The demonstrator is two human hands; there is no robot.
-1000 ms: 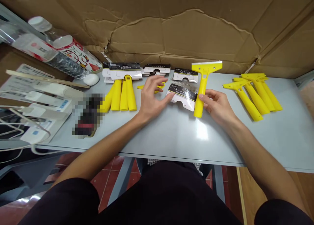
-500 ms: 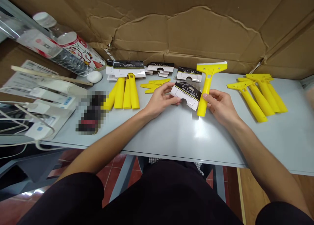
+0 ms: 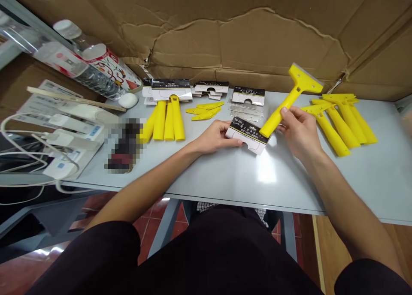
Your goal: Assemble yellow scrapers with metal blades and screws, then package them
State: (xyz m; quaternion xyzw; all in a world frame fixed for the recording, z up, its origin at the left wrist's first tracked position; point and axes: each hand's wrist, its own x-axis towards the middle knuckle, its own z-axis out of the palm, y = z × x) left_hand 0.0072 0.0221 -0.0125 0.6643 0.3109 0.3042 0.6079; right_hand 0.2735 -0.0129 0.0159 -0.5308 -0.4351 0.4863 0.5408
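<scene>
Near the middle of the grey table point(image 3: 206, 175), my left hand point(image 3: 215, 137) pinches a black and white printed card point(image 3: 247, 134) by its left side. My right hand point(image 3: 298, 125) grips the handle of a yellow scraper point(image 3: 283, 106), tilted with its head up to the right. The lower end of the handle overlaps the card's right part. Behind the card lie thin metal blades point(image 3: 246, 112) and another folded card point(image 3: 248, 96). Flat yellow pieces point(image 3: 206, 110) rest left of them, in front of stacked cards point(image 3: 210, 88).
Yellow scrapers with cards over their heads point(image 3: 164, 119) lie left; several bare scrapers point(image 3: 344, 119) lie right. Bottles point(image 3: 109, 65), a white round object point(image 3: 128, 100), a power strip with cables point(image 3: 69, 158) and a pixelated dark object point(image 3: 124, 147) are further left. Cardboard point(image 3: 244, 42) stands behind.
The scraper in my right hand has tilted to the right, its head now higher and further right. The card in my left hand has moved slightly towards me, and the metal blades now show behind it.
</scene>
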